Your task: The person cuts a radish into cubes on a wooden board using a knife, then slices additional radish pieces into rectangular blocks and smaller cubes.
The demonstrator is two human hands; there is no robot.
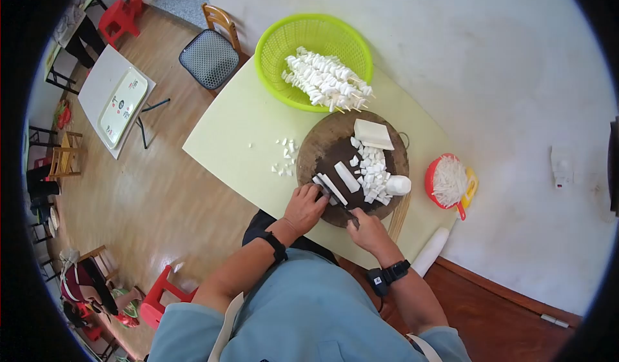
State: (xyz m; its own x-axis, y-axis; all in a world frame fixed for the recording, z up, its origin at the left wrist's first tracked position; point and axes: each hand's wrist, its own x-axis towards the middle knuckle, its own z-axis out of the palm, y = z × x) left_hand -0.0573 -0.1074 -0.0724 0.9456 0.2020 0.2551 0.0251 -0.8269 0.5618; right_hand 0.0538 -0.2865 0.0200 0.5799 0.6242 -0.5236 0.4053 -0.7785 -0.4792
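A round wooden chopping board (pixel 313 149) sits on the pale table. My right hand (pixel 371 232) is closed round the handle of a knife (pixel 348 213), whose dark blade lies at the board's near edge. My left hand (pixel 305 208) has its fingers bent and pressed on white strips (pixel 333 190) of a firm, radish-like food beside the blade. A thicker white stick (pixel 347 177) lies just beyond. Farther right are a heap of small white chunks (pixel 372 168), a white block (pixel 373 134) and a rounded white piece (pixel 398 185).
A green basket (pixel 271 78) with skewered white pieces (pixel 327 78) stands behind the board. White bits (pixel 284 162) are scattered to the left. Thin sticks (pixel 400 217) and a red strainer (pixel 431 180) of white strips are on the right, near the wall. A chair (pixel 209 59) stands beyond the table.
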